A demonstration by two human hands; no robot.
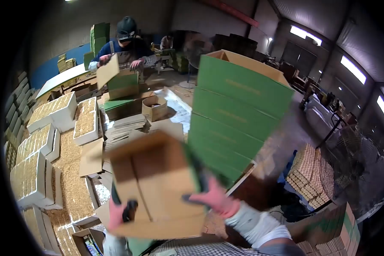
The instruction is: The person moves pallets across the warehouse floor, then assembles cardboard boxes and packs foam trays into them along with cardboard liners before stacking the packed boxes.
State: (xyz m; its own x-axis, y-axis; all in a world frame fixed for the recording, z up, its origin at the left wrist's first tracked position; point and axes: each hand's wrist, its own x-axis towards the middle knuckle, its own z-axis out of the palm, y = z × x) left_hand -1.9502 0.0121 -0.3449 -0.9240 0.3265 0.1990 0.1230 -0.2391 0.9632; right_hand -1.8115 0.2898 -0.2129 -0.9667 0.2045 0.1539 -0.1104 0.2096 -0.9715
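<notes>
An open cardboard box (162,183), brown inside and green outside, is tilted toward me in front of my body, slightly blurred. My left hand (117,213), in a pink glove with dark fingertips, grips its left wall near the lower corner. At the right wall, my right hand (215,198) clasps the box in a matching glove, with the thumb over the edge and the other fingers partly hidden. Just beyond the right hand rises a tall stack of green boxes (239,115), its top box open and showing a brown inside.
Across from me a person (126,51) handles a green box (123,85) and a cardboard flap. Flat cardboard sheets (126,128) and white blocks with straw-coloured tops (51,111) lie left. Egg trays (309,175) and a fan (350,162) stand right.
</notes>
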